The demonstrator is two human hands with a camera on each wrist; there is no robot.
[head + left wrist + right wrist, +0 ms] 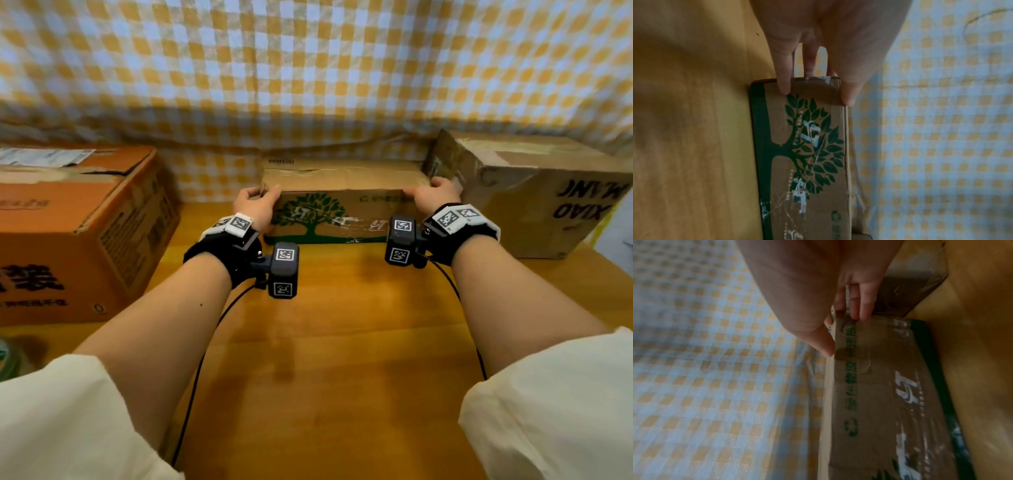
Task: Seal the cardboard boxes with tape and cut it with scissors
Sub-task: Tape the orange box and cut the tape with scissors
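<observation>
A flat brown cardboard box with a green tree print (337,181) lies at the back of the wooden table, against the checked cloth. My left hand (257,202) grips its left end, thumb on the top edge and fingers down the end face; the left wrist view shows the box (807,146) under those fingers (784,78). My right hand (432,197) grips the right end the same way, also seen in the right wrist view on the box (869,386) with the thumb (822,340) on its upper edge. Old clear tape shines on the front face. No tape roll or scissors is plainly in view.
A large orange box (68,222) stands at the left and a brown box with black letters (534,195) at the right, close to my right hand. The wooden table (325,359) stretches toward me. A greenish round thing (7,356) is cut off at the left edge.
</observation>
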